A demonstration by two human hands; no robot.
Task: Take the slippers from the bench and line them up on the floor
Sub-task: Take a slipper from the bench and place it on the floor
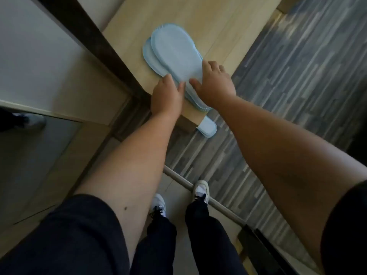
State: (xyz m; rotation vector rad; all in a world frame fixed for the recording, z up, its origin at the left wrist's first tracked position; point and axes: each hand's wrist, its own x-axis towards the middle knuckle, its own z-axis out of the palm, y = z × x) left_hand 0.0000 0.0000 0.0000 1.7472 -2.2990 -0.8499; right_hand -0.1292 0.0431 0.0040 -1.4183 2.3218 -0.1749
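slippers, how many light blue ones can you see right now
At least 3: two stacked slippers on the bench under both hands, one slipper on the floor by the bench corner. More may be hidden in the stack.

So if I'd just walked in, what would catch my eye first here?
Probably the pale blue slippers, stacked soles-up on the wooden bench near its front corner. Both hands are on their near end, the left hand at one edge and the right hand on top. Another blue slipper lies on the striped grey floor just beside that bench corner.
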